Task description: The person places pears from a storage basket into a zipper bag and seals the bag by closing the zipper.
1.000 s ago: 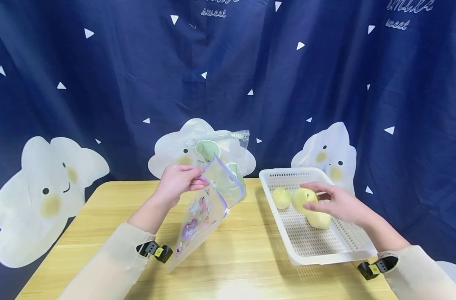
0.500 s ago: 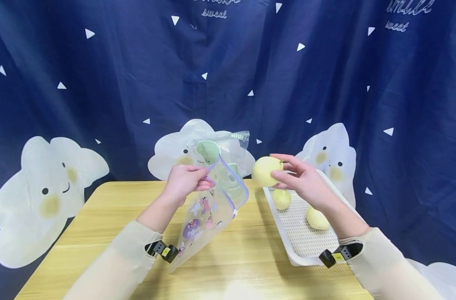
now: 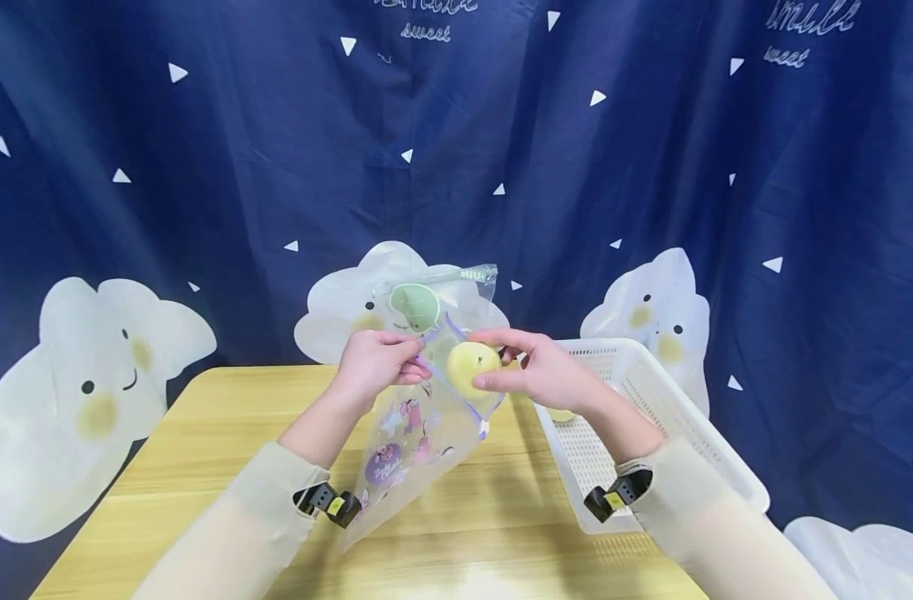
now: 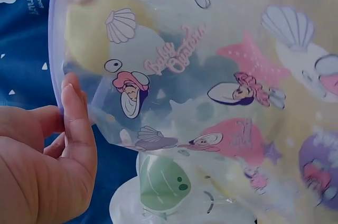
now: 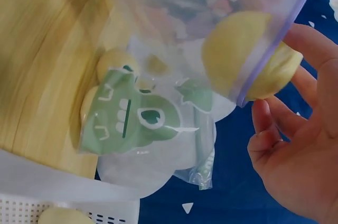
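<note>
My left hand pinches the purple zip edge of a translucent zip bag printed with cartoon shells and figures. The bag hangs tilted, its mouth spread toward the right. At that mouth, my right hand grips a round, pale yellow, apple-like fruit with a short stem in a dimple. In the right wrist view, much of the fruit shows through the bag wall, while its near end sticks out past the zip edge. Through the printed film in the left wrist view, the fruit appears as a yellow blur beside the left fingers.
A white perforated basket stands on the right of the wooden table. One similar fruit inside it shows past the right forearm. Behind the hands is a clear bag with a green print, yellow fruit showing in it.
My right hand has lifted the fruit out of the basket and carried it left into the bag's mouth. My left hand has shifted slightly right, still pinching the bag.
</note>
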### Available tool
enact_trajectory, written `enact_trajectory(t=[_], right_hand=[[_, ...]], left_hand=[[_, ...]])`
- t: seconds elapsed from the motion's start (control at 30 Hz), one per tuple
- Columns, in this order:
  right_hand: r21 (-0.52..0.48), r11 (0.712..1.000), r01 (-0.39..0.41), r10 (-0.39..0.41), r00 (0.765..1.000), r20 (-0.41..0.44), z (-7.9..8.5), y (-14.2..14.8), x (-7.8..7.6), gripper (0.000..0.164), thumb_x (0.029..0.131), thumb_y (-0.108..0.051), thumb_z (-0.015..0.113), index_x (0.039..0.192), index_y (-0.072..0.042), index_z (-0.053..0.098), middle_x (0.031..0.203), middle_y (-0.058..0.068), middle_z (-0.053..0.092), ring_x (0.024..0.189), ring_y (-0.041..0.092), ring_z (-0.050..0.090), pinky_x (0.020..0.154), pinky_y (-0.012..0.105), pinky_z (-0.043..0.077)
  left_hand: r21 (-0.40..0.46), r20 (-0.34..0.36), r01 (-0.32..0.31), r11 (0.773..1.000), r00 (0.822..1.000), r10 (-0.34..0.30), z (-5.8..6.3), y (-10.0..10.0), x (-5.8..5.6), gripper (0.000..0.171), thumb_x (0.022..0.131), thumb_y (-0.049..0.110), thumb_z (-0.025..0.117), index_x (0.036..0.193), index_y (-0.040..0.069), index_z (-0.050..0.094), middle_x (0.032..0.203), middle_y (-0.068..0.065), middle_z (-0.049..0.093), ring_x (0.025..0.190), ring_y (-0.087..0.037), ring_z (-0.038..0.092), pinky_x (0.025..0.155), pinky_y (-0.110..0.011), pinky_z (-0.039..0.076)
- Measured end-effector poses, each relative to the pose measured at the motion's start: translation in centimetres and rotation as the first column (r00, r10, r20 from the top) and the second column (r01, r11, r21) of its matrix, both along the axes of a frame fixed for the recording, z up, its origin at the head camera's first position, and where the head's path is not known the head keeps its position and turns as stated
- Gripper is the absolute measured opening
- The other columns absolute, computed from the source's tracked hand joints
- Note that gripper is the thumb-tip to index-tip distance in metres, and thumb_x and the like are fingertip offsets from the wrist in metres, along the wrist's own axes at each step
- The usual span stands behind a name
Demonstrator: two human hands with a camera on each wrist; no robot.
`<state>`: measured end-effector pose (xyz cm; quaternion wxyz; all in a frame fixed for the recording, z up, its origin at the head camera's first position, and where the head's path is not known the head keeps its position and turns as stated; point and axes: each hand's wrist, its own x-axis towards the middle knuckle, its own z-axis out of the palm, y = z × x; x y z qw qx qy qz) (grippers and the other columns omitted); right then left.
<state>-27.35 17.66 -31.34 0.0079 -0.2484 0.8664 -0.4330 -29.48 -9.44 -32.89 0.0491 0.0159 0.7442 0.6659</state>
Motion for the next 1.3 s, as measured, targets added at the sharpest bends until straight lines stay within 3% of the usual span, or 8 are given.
enact_trajectory(t=[0.13,0.33,0.4,0.6,0.7,0.83,1.17,1.3], right_hand=[[0.115,0.993,-0.029,0.029,1.0,0.005,-0.5,0.0,-0.2,0.062,0.087,-0.032,0.095,0.145,-0.026,0.073,0.102,0.003,0.068,0.093,0.023,0.061,0.065,0.028,0.052],[0.201,0.977,-0.069,0.075,0.997,-0.02,-0.6,-0.8,-0.1,0.061,0.089,-0.034,0.092,0.146,-0.02,0.072,0.089,-0.002,0.066,0.083,0.018,0.061,0.064,0.028,0.051],[0.202,0.977,-0.063,0.071,0.997,-0.032,-0.6,-1.1,-0.1,0.058,0.091,-0.033,0.091,0.144,-0.019,0.073,0.086,-0.001,0.067,0.079,0.017,0.061,0.063,0.027,0.051],[0.084,0.996,0.013,-0.004,0.994,-0.111,0.1,-1.0,-0.1,0.032,0.097,-0.026,0.086,0.128,-0.018,0.082,0.108,0.002,0.082,0.08,0.017,0.066,0.063,0.025,0.051],[0.026,0.999,0.046,-0.042,0.989,-0.14,0.3,0.4,-0.3,0.025,0.1,-0.021,0.081,0.124,-0.016,0.082,0.108,0.004,0.083,0.081,0.016,0.066,0.064,0.025,0.052],[0.014,0.995,0.1,-0.097,0.988,-0.118,-0.1,3.2,-0.6,0.026,0.102,-0.02,0.079,0.126,-0.013,0.081,0.113,0.007,0.082,0.085,0.016,0.066,0.07,0.024,0.053],[0.12,0.958,0.262,-0.256,0.965,-0.064,-2.7,10.2,-1.6,0.035,0.104,-0.029,0.077,0.134,-0.011,0.076,0.12,0.011,0.081,0.095,0.017,0.07,0.079,0.022,0.055],[0.155,0.945,0.288,-0.282,0.958,-0.058,-3.8,12.5,-2.1,0.036,0.105,-0.027,0.076,0.135,-0.009,0.075,0.123,0.014,0.079,0.097,0.019,0.071,0.081,0.023,0.057]], left_hand=[[0.013,-0.002,0.032,0.999,0.999,-0.032,0.1,0.2,0.1,0.026,0.106,0.008,0.071,0.122,-0.011,0.076,0.073,-0.004,0.075,0.062,-0.007,0.075,0.065,-0.021,0.064],[0.026,-0.02,0.085,0.996,0.996,-0.084,0.4,0.6,0.4,0.024,0.107,0.007,0.069,0.12,-0.012,0.076,0.072,-0.003,0.074,0.062,-0.006,0.073,0.063,-0.019,0.063],[0.032,-0.027,0.098,0.995,0.995,-0.097,0.5,0.6,0.5,0.024,0.107,0.006,0.068,0.12,-0.012,0.076,0.072,-0.003,0.073,0.062,-0.006,0.073,0.064,-0.018,0.063],[0.068,-0.069,0.1,0.993,0.993,-0.095,1.5,0.6,0.9,0.027,0.105,0.007,0.07,0.121,-0.014,0.075,0.068,0.002,0.07,0.06,-0.004,0.069,0.063,-0.017,0.062],[0.084,-0.091,0.074,0.994,0.994,-0.066,2.0,0.2,1.1,0.026,0.104,0.008,0.073,0.12,-0.011,0.076,0.068,0.003,0.068,0.058,-0.004,0.066,0.063,-0.017,0.061],[0.089,-0.081,0.043,0.995,0.996,-0.036,2.1,-0.4,1.1,0.028,0.103,0.01,0.075,0.124,-0.01,0.077,0.069,0.003,0.067,0.059,-0.005,0.065,0.064,-0.016,0.061],[0.077,-0.068,0.007,0.997,0.998,-0.002,1.4,-2.0,0.7,0.033,0.105,0.011,0.072,0.127,-0.013,0.073,0.069,0.004,0.069,0.06,-0.004,0.066,0.065,-0.016,0.061],[0.066,-0.07,0.007,0.998,0.998,-0.002,1.3,-2.2,0.6,0.035,0.105,0.012,0.072,0.127,-0.015,0.071,0.068,0.004,0.069,0.06,-0.003,0.066,0.066,-0.016,0.062]])
